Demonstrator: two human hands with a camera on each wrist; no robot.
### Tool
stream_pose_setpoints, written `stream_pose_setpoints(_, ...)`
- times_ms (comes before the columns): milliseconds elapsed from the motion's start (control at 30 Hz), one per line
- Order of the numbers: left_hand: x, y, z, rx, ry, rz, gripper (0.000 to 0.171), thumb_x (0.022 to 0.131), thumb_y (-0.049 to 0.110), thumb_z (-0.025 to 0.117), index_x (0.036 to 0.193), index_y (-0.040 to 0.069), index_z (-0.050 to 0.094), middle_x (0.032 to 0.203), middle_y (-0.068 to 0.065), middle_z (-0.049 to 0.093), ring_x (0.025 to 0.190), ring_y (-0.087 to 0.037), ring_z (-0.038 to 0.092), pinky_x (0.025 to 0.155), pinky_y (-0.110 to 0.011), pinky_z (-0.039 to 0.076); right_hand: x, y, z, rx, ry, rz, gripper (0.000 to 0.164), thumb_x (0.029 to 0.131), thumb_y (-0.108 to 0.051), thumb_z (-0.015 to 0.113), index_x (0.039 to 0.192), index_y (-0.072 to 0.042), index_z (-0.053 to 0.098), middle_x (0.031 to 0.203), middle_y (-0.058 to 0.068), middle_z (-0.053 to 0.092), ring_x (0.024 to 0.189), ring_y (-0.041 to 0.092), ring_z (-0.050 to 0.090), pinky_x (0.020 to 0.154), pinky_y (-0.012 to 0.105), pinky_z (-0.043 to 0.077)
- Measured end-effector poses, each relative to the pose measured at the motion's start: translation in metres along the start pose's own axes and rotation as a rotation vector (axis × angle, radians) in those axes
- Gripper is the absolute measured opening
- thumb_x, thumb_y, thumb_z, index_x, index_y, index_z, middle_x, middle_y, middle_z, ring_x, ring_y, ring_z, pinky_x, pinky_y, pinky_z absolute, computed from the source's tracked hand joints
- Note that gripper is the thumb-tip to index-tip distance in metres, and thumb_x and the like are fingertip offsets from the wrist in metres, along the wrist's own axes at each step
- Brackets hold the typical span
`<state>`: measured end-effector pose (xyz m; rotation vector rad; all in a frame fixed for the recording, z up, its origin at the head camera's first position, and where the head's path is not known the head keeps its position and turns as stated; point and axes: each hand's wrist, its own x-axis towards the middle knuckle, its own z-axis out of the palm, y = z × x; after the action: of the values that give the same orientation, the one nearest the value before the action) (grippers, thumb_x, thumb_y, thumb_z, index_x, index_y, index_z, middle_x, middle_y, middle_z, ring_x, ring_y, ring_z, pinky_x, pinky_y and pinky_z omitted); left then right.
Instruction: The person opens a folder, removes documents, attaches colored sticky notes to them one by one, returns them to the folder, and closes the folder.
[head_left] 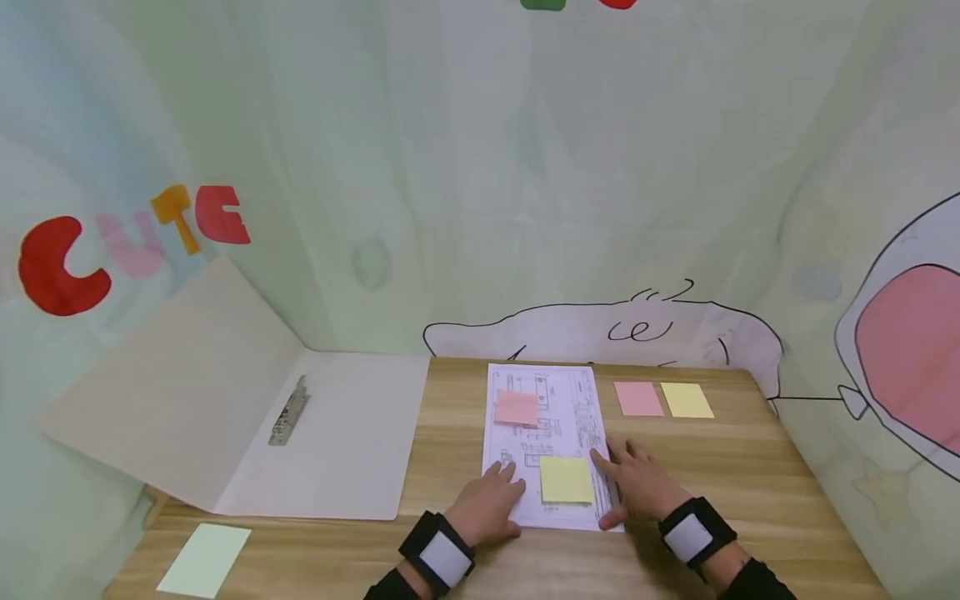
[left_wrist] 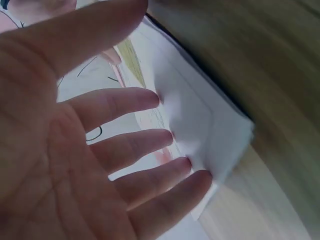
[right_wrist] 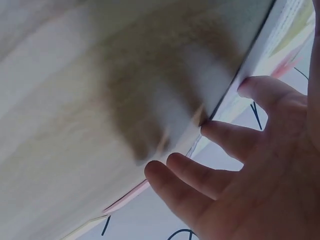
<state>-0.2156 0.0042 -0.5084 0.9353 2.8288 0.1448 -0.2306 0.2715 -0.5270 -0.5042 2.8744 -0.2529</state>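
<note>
A stack of printed drawing sheets (head_left: 558, 442) lies on the wooden table, with a pink sticky note (head_left: 517, 408) near its upper left and a yellow sticky note (head_left: 566, 481) at its lower right. My left hand (head_left: 489, 502) rests its spread, straight fingertips on the sheets' lower left side. In the left wrist view the fingertips (left_wrist: 165, 137) press along the edge of the top paper (left_wrist: 192, 112). My right hand (head_left: 641, 483) lies at the right edge, thumb and index finger at the paper, the other fingers spread over the wood. Neither hand grips anything.
An open white folder (head_left: 360, 433) with a metal clip (head_left: 288, 414) stands left, its cover leaning up against the curtain. Nearby at the front left lies a pale green sheet (head_left: 204, 560). Another pink note (head_left: 639, 399) and yellow note (head_left: 687, 400) sit at the back right.
</note>
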Motion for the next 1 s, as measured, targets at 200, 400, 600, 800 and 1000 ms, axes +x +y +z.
stream_pose_setpoints(200, 0.008, 0.003, 0.000, -0.003, 0.004, -0.001, 0.051, 0.066, 0.038, 0.084, 0.106, 0.010, 0.066, 0.103, -0.006, 0.060, 0.095, -0.023, 0.056, 0.073, -0.036, 0.051, 0.002, -0.002, -0.001, -0.011, 0.017, 0.002, 0.107, 0.054, -0.064, 0.074, 0.141, -0.010, 0.044, 0.149, 0.024, 0.027, 0.127, 0.057, 0.025, 0.098, 0.066, 0.026)
stream_pose_setpoints(400, 0.013, 0.004, 0.000, 0.024, 0.056, 0.001, 0.038, 0.073, 0.037, 0.079, 0.098, 0.010, 0.068, 0.083, -0.002, 0.056, 0.078, -0.019, 0.053, 0.064, -0.031, 0.047, 0.002, -0.004, 0.002, -0.034, 0.074, -0.014, 0.102, 0.061, -0.069, 0.068, 0.138, -0.006, 0.047, 0.145, 0.028, 0.032, 0.122, 0.058, 0.032, 0.093, 0.066, 0.032)
stream_pose_setpoints(600, 0.014, 0.005, 0.003, 0.057, 0.109, -0.005, 0.010, 0.083, 0.014, 0.065, 0.092, 0.008, 0.067, 0.079, -0.002, 0.057, 0.071, -0.018, 0.051, 0.061, -0.029, 0.045, -0.001, -0.005, 0.006, -0.003, 0.106, -0.022, 0.104, 0.068, -0.063, 0.069, 0.139, 0.007, 0.039, 0.141, 0.032, 0.034, 0.123, 0.055, 0.033, 0.097, 0.061, 0.032)
stream_pose_setpoints(800, 0.013, -0.003, 0.002, 0.044, 0.150, 0.031, 0.007, 0.085, 0.009, 0.060, 0.087, 0.008, 0.067, 0.075, -0.001, 0.058, 0.069, -0.014, 0.053, 0.064, -0.026, 0.046, -0.004, -0.008, 0.007, 0.077, 0.107, -0.010, 0.117, 0.065, -0.055, 0.077, 0.140, 0.016, 0.022, 0.141, 0.035, 0.031, 0.127, 0.052, 0.031, 0.101, 0.056, 0.030)
stream_pose_setpoints(1000, 0.007, -0.013, -0.006, -0.153, 0.126, 0.032, 0.016, 0.092, 0.009, 0.053, 0.092, 0.005, 0.068, 0.076, 0.000, 0.058, 0.064, -0.011, 0.046, 0.063, -0.026, 0.045, -0.010, -0.013, 0.003, 0.085, 0.083, -0.021, 0.110, 0.064, -0.042, 0.084, 0.141, 0.013, 0.027, 0.143, 0.035, 0.028, 0.128, 0.049, 0.032, 0.104, 0.056, 0.025)
